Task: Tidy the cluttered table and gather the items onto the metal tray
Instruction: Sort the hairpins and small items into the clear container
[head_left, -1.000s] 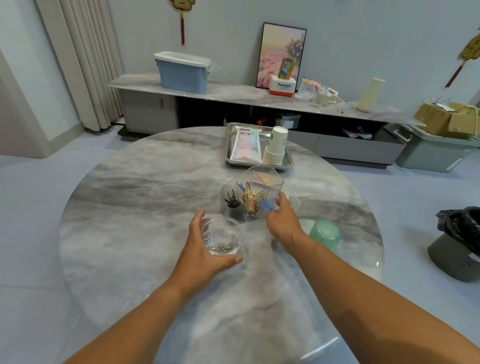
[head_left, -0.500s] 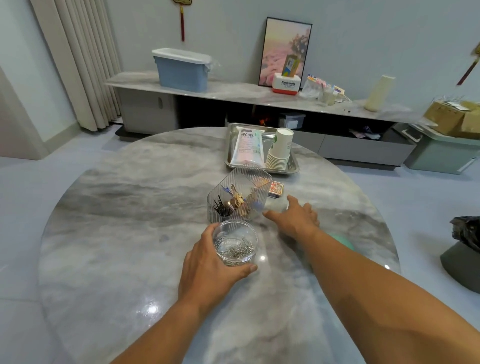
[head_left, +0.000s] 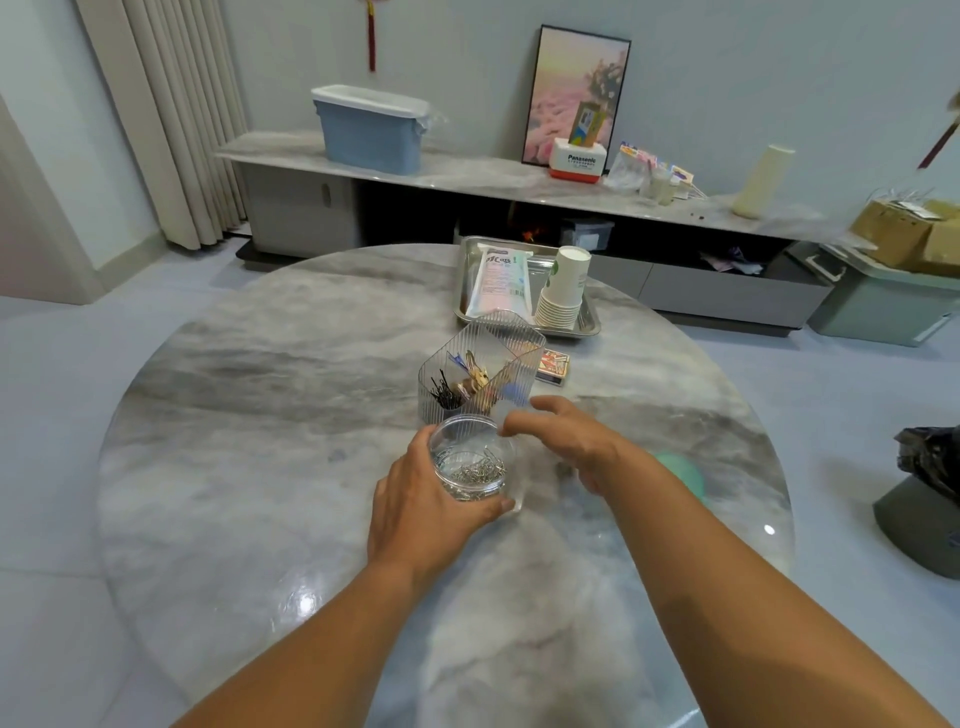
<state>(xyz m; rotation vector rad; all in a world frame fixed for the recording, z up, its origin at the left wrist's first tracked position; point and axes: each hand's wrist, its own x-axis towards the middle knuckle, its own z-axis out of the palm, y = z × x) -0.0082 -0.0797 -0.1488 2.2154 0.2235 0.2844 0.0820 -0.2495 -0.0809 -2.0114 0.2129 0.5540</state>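
My left hand (head_left: 431, 506) wraps the clear jar (head_left: 470, 460) of paperclips just in front of the ribbed organizer (head_left: 480, 371); I judge it light, rigid, slick (best held round the wall); right hand (head_left: 571, 441) hovers, fingers loosely curled, holding nothing I can make out; glossy marble table (head_left: 260, 415), metal tray (head_left: 589, 327) beyond the organizer.

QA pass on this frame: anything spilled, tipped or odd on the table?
No spill. The organizer is upright and the clip jar is level in the left hand. The one oddity is a green cup that seems to lie on its side behind the right forearm, mostly hidden.
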